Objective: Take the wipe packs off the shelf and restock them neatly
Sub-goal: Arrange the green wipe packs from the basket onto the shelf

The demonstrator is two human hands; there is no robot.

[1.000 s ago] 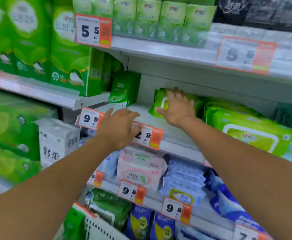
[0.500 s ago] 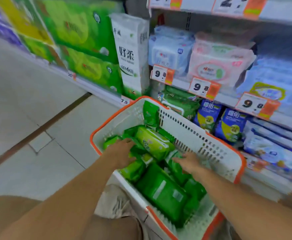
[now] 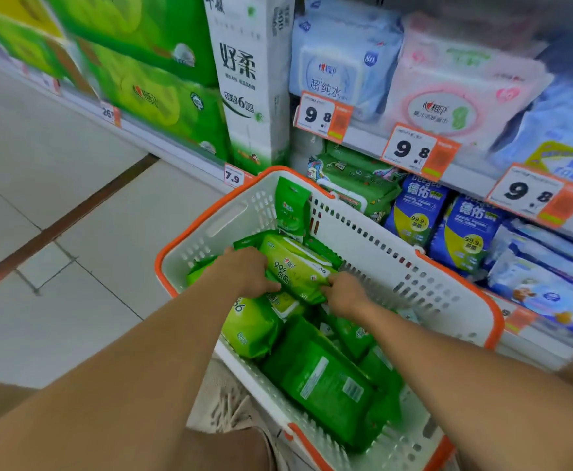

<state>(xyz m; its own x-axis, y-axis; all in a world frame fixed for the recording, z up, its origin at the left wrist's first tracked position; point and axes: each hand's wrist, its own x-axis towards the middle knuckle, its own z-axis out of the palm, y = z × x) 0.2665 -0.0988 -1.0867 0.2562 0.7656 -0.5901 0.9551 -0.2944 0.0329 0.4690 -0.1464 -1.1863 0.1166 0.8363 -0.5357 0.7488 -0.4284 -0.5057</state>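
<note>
**A:** so where's the wipe pack at rn?

**B:** A light green wipe pack (image 3: 297, 266) is held just above the pile in the white basket (image 3: 373, 239) with the orange rim, center of the frame. Its left end is gripped by the left hand (image 3: 244, 271), fingers curled round the edge; its right end is pinched by the right hand (image 3: 344, 294).

**A:** and the rest?

**B:** More green packs (image 3: 326, 379) are piled loose in the basket, one small pack (image 3: 292, 207) stood upright against the far wall. Blue and pink packs are seen on the shelf (image 3: 475, 175) at upper right, behind orange price tags (image 3: 324, 115). Floor tiles (image 3: 40, 171) are seen at left.
</note>
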